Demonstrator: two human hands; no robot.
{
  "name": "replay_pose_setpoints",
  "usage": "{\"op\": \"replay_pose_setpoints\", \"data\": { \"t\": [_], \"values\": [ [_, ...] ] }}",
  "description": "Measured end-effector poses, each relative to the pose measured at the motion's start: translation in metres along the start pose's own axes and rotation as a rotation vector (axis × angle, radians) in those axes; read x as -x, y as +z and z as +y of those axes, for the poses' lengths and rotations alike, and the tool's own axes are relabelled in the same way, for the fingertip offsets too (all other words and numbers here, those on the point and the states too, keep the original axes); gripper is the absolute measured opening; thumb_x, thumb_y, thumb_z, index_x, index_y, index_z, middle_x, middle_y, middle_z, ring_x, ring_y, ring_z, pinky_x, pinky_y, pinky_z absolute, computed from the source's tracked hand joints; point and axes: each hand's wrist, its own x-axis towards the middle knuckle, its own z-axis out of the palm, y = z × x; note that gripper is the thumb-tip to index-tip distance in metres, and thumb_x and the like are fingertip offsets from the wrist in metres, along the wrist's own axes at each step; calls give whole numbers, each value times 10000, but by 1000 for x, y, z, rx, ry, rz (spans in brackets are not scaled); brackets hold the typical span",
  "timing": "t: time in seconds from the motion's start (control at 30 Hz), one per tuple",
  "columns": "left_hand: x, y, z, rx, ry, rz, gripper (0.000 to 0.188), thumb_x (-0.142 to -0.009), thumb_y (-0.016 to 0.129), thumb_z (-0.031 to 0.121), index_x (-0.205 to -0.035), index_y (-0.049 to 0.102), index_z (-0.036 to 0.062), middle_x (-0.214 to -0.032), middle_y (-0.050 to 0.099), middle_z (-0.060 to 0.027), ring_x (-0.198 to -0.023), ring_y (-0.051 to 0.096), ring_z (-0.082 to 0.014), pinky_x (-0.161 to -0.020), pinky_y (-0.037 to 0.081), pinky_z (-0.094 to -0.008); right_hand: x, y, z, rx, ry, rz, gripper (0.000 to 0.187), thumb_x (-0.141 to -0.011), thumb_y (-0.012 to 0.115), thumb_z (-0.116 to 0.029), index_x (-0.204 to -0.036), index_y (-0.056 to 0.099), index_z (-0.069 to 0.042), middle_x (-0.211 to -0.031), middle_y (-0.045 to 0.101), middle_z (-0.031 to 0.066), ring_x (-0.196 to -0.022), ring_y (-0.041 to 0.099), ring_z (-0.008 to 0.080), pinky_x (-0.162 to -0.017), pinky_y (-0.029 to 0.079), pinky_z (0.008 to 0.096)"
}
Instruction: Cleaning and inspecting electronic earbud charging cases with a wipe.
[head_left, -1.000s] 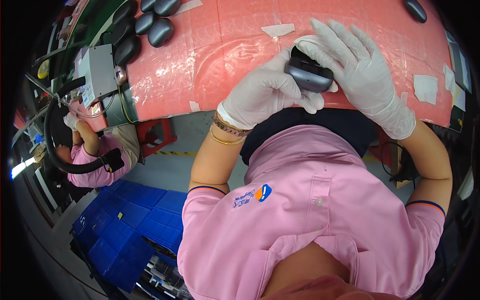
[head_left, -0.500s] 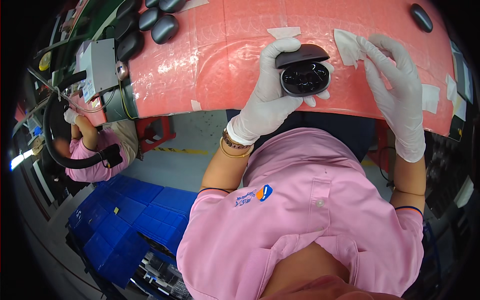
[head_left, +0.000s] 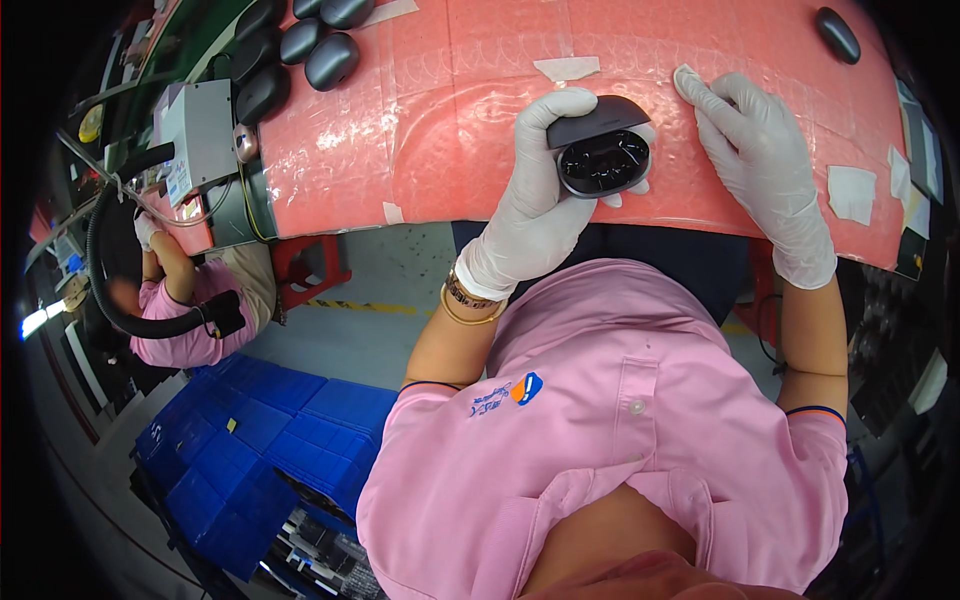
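Note:
In my gloved left hand (head_left: 540,180) is a dark earbud case (head_left: 603,160), its lid (head_left: 598,120) tipped up and its glossy black inside facing me. The fingers wrap round its left side and underneath. To the right of it, my gloved right hand (head_left: 755,145) is closed, with a small white cloth (head_left: 685,80) bunched at the tip of the index finger. Most of that cloth is hidden by the fingers. The right hand is apart from the case, over the pink table mat (head_left: 480,120).
Several dark rounded cases (head_left: 330,62) cluster at the far left, beside a grey box (head_left: 200,130) with cables. A single case (head_left: 838,36) lies at the far right. A white square piece (head_left: 852,194) rests near the right edge. A co-worker (head_left: 190,290) sits at the left.
The cloth, which hung spread from my right fingertips, is now bunched at the index finger. The right hand has shifted slightly left; my left hand has lowered the case a little toward the left.

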Motion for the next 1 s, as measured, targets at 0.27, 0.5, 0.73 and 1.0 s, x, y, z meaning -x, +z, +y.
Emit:
{"op": "replay_pose_setpoints", "data": {
  "t": [0.27,0.5,0.73,1.0],
  "values": [
    [0,-3,0,92,-26,-6,734,-793,472,-152,-1363,195,218,-1299,473,-287,-992,635,-290,-780,539,-297,3,1,-4,61,21,15,376,-782,627,16,-1143,649,-85,-731,478,86,-623,482,229,-577,418,320],
    [1,-1,0,95,24,-31,706,-814,502,-128,-1355,182,195,-1329,447,-279,-1018,627,-300,-782,542,-304,11,-11,-23,-572,433,-3,350,-855,569,34,-1183,642,-62,-752,474,-12,-678,441,73,-607,389,220],
    [0,1,-1,3,-38,3,636,-906,542,-4,-1402,172,145,-1311,460,-218,-1051,616,-309,-785,550,-341,13,-16,-58,-1191,739,106,279,-901,569,-25,-1172,635,-11,-829,550,-4,-752,472,60,-698,408,188],
    [-3,30,8,469,-154,301,516,-1022,349,306,-1453,188,73,-1323,435,-122,-1206,488,-235,-956,456,-410,17,16,-73,-589,327,143,425,-785,610,30,-1204,612,-38,-789,516,48,-698,539,164,-655,444,273]
  ]
}}
